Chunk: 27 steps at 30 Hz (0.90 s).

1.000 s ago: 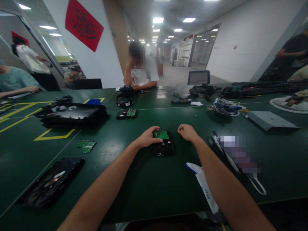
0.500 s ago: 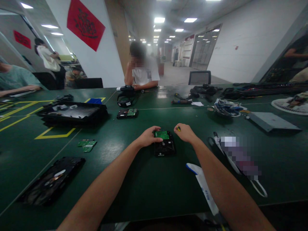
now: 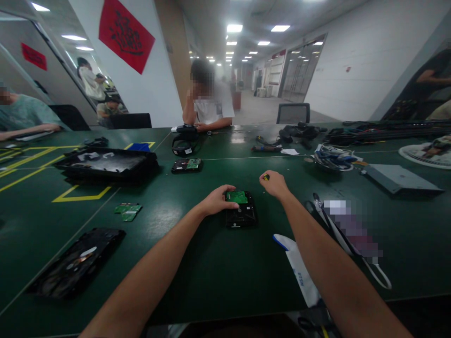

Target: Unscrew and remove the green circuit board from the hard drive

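A black hard drive (image 3: pixel 241 217) with a green circuit board (image 3: pixel 237 197) on its upper face lies flat on the table in front of me. My left hand (image 3: pixel 219 199) grips its left side, thumb across the top and fingers around the far left corner. To the right of the drive and apart from it, my right hand (image 3: pixel 275 183) is closed on a small screwdriver (image 3: pixel 267 177); only a bit of its yellow-and-black handle shows, and the tip is hidden. A tiny light speck (image 3: pixel 264 192), perhaps a screw, lies on the table below that hand.
Another drive (image 3: pixel 186 165) lies farther off. Leftward are loose green boards (image 3: pixel 128 211), a black casing (image 3: pixel 77 263) and black trays (image 3: pixel 105 164). Rightward are a white-and-blue packet (image 3: pixel 299 267), a lanyard badge, a cable bundle (image 3: pixel 333 157) and a grey metal box (image 3: pixel 401 178). A person sits opposite.
My right hand has moved a little away and to the right of the drive with the screwdriver. The speck on the table now shows. My left hand stays on the drive.
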Motion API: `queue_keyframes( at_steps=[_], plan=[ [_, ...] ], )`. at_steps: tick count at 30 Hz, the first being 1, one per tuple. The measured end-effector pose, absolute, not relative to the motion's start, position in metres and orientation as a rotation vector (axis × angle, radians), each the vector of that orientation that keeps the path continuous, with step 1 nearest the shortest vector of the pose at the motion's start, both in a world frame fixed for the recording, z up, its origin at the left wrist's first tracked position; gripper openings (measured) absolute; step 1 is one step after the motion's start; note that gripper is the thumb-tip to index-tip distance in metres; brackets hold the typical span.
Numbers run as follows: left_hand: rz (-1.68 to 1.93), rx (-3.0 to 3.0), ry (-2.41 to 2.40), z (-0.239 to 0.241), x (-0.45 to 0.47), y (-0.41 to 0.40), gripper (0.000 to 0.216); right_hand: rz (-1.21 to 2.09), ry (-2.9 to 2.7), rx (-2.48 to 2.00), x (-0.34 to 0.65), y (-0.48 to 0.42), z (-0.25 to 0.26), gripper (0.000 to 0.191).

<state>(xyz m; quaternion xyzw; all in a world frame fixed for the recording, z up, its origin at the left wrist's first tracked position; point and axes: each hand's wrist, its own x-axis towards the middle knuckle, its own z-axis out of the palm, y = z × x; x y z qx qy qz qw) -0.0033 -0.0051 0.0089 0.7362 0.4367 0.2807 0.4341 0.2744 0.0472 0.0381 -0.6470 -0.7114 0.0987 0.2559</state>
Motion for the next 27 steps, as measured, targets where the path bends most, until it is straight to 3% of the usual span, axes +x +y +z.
queue_keyframes(
  at_steps=[5,12,27],
  plan=[
    [0.742,1.911,1.129,0.003,-0.003,-0.003,0.089,0.398,-1.918,-1.753,0.278,0.055,0.044,0.013],
    [0.747,1.968,1.127,-0.003,-0.004,0.000,0.088,0.995,-1.459,-1.600,0.280,0.063,0.035,0.011],
    [0.812,2.022,1.187,-0.005,0.000,0.000,0.084,1.292,-1.486,-1.423,0.252,0.065,0.053,0.010]
  ],
)
